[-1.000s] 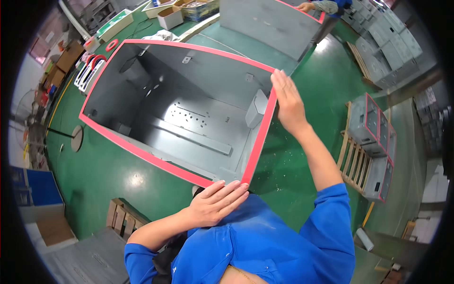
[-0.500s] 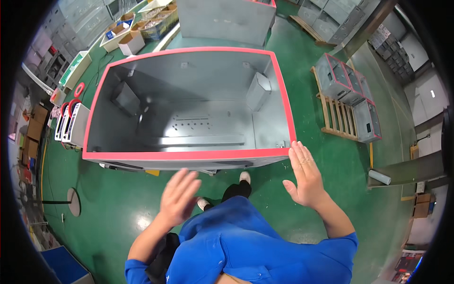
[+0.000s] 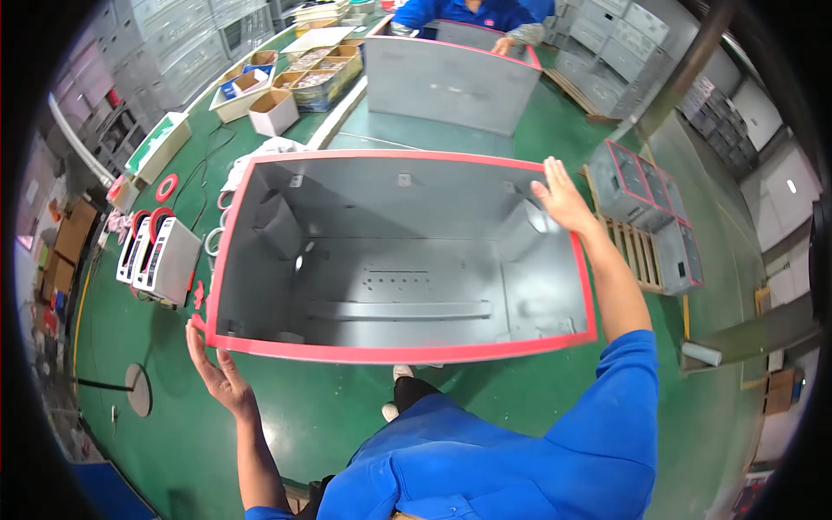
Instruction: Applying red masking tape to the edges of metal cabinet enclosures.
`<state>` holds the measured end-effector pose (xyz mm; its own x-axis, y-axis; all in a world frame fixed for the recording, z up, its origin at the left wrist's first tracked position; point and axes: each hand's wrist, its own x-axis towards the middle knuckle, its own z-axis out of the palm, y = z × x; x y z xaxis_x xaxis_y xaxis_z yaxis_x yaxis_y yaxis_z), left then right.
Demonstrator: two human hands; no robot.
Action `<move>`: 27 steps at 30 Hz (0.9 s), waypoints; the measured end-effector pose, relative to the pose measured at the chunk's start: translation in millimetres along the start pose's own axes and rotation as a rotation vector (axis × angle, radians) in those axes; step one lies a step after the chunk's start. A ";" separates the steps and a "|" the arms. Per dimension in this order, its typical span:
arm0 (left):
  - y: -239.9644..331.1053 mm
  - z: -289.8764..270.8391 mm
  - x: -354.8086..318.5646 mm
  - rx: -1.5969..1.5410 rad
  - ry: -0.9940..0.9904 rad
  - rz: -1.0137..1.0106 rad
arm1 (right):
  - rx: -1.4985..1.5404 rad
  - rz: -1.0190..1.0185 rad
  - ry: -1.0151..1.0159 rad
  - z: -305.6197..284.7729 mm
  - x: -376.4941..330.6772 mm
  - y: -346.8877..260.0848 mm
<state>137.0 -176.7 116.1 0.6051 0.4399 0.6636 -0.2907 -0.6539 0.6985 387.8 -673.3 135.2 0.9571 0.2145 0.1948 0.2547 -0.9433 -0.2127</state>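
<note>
The grey metal box (image 3: 407, 212) stood directly before the person, its wide mouth facing up toward the camera and its long axis running from 9 to 3 o'clock, with a red strip (image 3: 403, 354) along the rim. By the near left corner, the left hand (image 3: 224, 381) had its fingers (image 3: 198, 348) extended and slightly apart, thumb held away, gripping nothing; a loose end of red tape (image 3: 198, 322) met the fingertips, but whether they also touched the rim could not be told. From those fingers the box lay toward 2 o'clock. The right hand (image 3: 568, 206) lay at the far right corner, at the box's 2 o'clock, its fingers stretched straight past the edge and the thumb parted from them over the rim, not curled around anything; the box lay toward 8 o'clock from there. Beyond, white machines (image 3: 169, 264) carrying red rolls stood at 9 o'clock on the green floor (image 3: 334, 416), and a wooden pallet (image 3: 631, 245) bore smaller boxes (image 3: 640, 185) at 3 o'clock. Farthest, between 12 and 1 o'clock, stood another grey box (image 3: 446, 87), a co-worker's hand (image 3: 503, 46) at its rim.
</note>
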 end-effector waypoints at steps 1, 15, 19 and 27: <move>-3.9 -4.5 1.4 0.015 -0.004 -0.038 | -0.024 -0.008 0.017 2.3 11.6 -3.6; -65.9 9.3 -7.9 -0.344 0.052 -0.411 | 0.378 0.240 -0.023 -63.2 -170.8 -115.2; -62.2 11.2 -1.3 -0.445 0.020 -0.482 | 0.250 0.385 0.394 -17.9 -214.3 -124.2; -112.2 53.3 38.6 -0.464 -0.061 -0.449 | -0.105 0.250 0.770 23.6 -154.4 -124.2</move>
<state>232.6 -119.2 49.0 0.7795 0.5638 0.2728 -0.2814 -0.0739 0.9568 211.7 -583.3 108.9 0.6113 -0.2034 0.7649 -0.0042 -0.9672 -0.2538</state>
